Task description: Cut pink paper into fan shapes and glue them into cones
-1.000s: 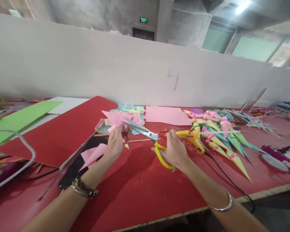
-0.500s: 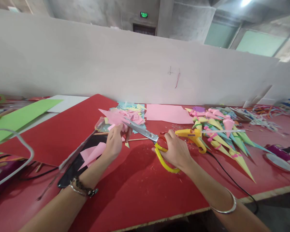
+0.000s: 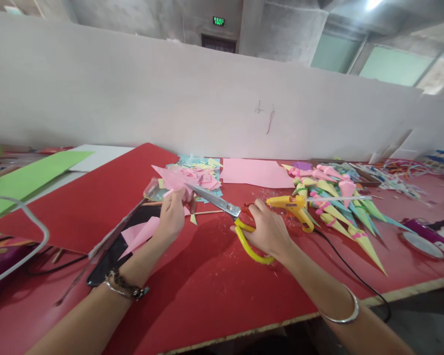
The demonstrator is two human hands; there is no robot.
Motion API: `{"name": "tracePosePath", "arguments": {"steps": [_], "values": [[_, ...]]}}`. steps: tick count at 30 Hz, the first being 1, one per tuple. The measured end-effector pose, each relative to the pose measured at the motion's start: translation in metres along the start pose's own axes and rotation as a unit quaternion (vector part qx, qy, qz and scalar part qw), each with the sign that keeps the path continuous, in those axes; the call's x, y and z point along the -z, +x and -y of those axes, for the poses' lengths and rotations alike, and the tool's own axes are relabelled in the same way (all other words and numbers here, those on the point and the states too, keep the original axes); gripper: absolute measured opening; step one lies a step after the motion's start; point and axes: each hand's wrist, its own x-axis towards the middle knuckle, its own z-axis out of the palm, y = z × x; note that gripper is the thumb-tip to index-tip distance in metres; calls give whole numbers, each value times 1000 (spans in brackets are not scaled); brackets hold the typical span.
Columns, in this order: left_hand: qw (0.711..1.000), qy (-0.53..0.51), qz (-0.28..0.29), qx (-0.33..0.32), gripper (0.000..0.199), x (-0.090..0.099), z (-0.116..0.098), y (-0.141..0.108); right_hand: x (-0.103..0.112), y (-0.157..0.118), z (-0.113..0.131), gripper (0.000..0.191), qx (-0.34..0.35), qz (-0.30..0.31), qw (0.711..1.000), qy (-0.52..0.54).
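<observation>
My left hand is closed on a pink paper piece, whose pointed end sticks out to the upper left. In my right hand are scissors with yellow handles, gripped with the fingers through the loops. The blades reach left to the paper at my left fingertips; their tips are hidden against it. Behind the paper lies a heap of pink, yellow and blue scraps. Another pink paper piece rests on a dark flat object by my left wrist.
A yellow glue gun with a clear stick lies right of my right hand, its black cord running off the table edge. Pastel paper cones pile up behind it. A pink sheet lies at the back, a red board at left.
The scissor blades look closer together on the paper, and both hands stay in nearly the same place. The whole view has shifted slightly.
</observation>
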Motion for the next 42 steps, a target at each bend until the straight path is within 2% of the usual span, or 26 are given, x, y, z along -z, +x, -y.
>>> {"name": "tracePosePath", "arguments": {"steps": [14,23,32,38,42], "values": [[1000,-7,-8,-15,28,0,1,1,3,0,2,44,12,10,1000,-15],[999,1,-39,-19,29,4,18,7,3,-1,1,45,19,14,1000,-16],[997,-9,-80,-16,28,3,23,7,5,-2,2,45,4,-6,999,-46],[998,-25,-57,-29,27,2,23,7,4,-2,2,47,13,-7,999,-48],[997,-15,-66,-28,28,3,24,6,2,-2,1,46,8,-8,999,-44]]}}
